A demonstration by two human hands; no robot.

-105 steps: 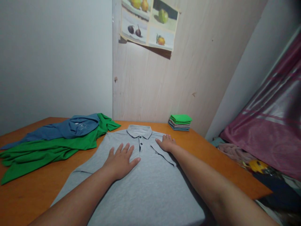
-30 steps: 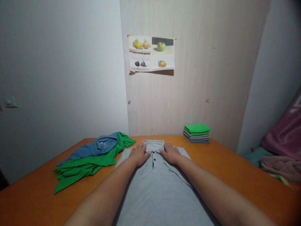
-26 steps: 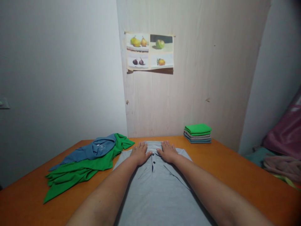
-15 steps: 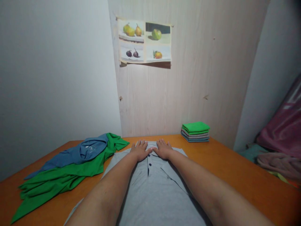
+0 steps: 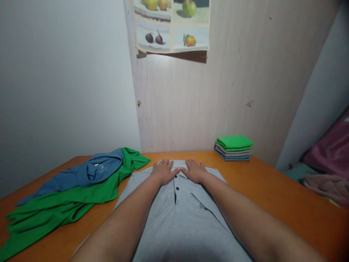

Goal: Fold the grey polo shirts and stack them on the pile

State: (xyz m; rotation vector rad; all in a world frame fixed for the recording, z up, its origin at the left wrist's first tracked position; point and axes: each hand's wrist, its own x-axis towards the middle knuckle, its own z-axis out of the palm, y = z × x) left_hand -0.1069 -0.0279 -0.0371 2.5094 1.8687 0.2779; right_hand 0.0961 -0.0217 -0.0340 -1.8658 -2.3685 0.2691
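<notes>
A grey polo shirt (image 5: 174, 222) with dark buttons lies spread on the orange table, its collar end away from me. My left hand (image 5: 164, 172) rests flat on the left side of the collar, fingers spread. Mirroring it, my right hand (image 5: 194, 171) presses flat on the right side, and the two thumbs meet or nearly meet above the buttons. Both hands are open and grip nothing. My forearms cover parts of the shirt's sides, and its lower end runs out of view.
Left of the shirt lie a crumpled blue garment (image 5: 79, 173) and a green garment (image 5: 62, 207). A stack of folded clothes (image 5: 233, 148) stands at the table's (image 5: 272, 203) back right. Pinkish fabric (image 5: 327, 185) lies beyond the right edge. A fruit poster (image 5: 171, 27) hangs on the wall.
The view has tilted down and come closer, so the poster is now cut off at the top. My hands stay flat on the collar, with slightly more space between them.
</notes>
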